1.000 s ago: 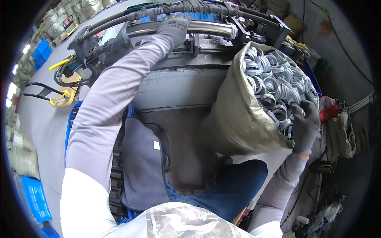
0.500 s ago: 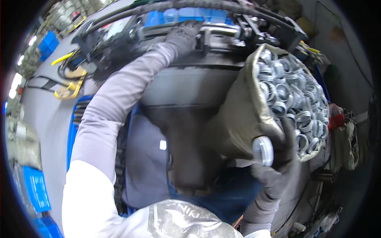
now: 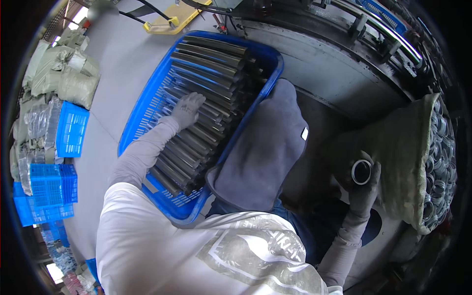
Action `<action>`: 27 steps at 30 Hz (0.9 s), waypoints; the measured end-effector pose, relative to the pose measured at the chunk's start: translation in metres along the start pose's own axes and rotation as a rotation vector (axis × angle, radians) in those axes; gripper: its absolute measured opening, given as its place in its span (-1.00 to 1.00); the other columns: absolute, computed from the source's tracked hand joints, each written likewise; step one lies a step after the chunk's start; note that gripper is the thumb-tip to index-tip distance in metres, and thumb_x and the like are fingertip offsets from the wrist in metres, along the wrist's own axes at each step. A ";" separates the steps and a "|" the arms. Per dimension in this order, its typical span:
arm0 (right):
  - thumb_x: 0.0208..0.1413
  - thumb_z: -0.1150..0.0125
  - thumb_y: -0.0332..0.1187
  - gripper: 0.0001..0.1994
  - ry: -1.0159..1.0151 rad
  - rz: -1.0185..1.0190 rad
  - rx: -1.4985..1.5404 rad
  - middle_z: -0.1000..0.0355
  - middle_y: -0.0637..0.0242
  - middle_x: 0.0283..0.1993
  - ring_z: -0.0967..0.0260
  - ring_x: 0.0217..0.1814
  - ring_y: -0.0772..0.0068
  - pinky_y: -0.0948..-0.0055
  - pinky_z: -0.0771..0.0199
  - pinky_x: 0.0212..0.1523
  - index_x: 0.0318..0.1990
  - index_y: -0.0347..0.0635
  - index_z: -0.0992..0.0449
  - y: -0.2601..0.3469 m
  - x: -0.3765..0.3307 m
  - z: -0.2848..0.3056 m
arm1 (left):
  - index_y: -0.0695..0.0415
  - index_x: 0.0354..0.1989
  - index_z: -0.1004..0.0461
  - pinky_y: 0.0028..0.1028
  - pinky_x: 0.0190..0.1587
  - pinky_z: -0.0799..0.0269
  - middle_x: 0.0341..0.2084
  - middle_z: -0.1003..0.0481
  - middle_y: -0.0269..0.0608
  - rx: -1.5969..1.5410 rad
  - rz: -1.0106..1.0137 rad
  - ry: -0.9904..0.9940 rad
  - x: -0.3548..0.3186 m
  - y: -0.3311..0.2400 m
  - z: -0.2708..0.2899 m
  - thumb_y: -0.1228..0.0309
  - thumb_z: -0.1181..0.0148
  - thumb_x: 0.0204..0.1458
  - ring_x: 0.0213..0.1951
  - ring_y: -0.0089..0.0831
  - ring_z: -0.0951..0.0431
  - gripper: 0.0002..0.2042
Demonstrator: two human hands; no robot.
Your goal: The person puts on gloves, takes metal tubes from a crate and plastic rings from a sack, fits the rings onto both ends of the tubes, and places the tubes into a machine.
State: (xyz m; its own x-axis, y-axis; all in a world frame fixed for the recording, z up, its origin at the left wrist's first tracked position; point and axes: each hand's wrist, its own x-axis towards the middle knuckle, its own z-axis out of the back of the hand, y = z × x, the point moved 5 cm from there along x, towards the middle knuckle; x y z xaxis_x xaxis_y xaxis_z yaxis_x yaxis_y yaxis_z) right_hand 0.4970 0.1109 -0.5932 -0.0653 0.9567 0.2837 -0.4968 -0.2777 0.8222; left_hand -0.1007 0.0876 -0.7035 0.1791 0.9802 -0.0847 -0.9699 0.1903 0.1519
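Observation:
My left hand (image 3: 188,109), in a grey glove, reaches into a blue plastic basket (image 3: 132,132) at my left. Its fingers are curled over a metal tube (image 3: 212,109) among the many lying side by side there; the fingertips are partly hidden. My right hand (image 3: 363,192), also gloved, is closed on a metal ring (image 3: 354,173). The ring faces up, its round opening showing dark. Just right of this hand, a big beige sack (image 3: 393,147) leans over, filled with similar metal rings (image 3: 437,167).
A machine (image 3: 344,64) with a shiny horizontal bar (image 3: 381,30) stands ahead at the right. My cloth-covered leg (image 3: 265,152) lies between basket and sack. Blue crates (image 3: 53,184) and stuffed sacks (image 3: 78,83) line the far left. A yellow-framed stand (image 3: 172,19) is beyond the basket.
The view has swung left. My left hand has left the machine's bar and come down onto the tubes. My right hand has drawn back from the sack's mouth, keeping the ring.

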 end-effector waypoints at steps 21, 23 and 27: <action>0.55 0.09 0.06 -0.48 -0.055 -0.440 0.842 -0.53 0.34 -0.20 -0.45 -0.22 0.50 0.47 -0.46 -0.16 0.16 -0.21 -0.59 -0.027 0.006 -0.050 | 0.09 -0.04 -0.51 -0.23 -0.16 -0.45 -0.26 -0.54 -0.16 -0.371 -0.547 -0.414 0.071 -0.282 0.252 0.31 -0.43 -0.18 -0.13 -0.15 -0.61 -0.55; 0.57 0.14 -0.14 -0.59 -0.064 -0.194 0.319 -0.56 0.37 -0.14 -0.46 -0.14 0.58 0.56 -0.47 -0.05 0.06 -0.26 -0.58 -0.012 0.006 -0.041 | 0.10 -0.06 -0.48 -0.17 -0.14 -0.46 -0.26 -0.52 -0.14 -0.357 -0.547 -0.269 0.081 -0.317 0.243 0.31 -0.40 -0.17 -0.15 -0.11 -0.59 -0.56; 0.53 0.12 -0.12 -0.58 -0.147 -0.049 0.244 -0.61 0.22 -0.09 -0.63 -0.04 0.36 0.41 -0.58 0.03 0.03 -0.31 -0.57 -0.013 0.000 -0.043 | 0.07 -0.18 -0.41 -0.16 -0.12 -0.49 -0.27 -0.49 -0.13 -0.303 -0.520 -0.061 0.100 -0.339 0.215 0.26 -0.39 -0.14 -0.16 -0.13 -0.59 -0.62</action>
State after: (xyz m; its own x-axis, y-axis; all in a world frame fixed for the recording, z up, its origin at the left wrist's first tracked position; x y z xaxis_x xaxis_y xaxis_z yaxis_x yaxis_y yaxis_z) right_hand 0.4662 0.1183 -0.6257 0.0885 0.9515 0.2948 -0.2722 -0.2616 0.9260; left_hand 0.2814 0.1330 -0.5520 0.6429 0.7658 -0.0147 -0.7547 0.6302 -0.1823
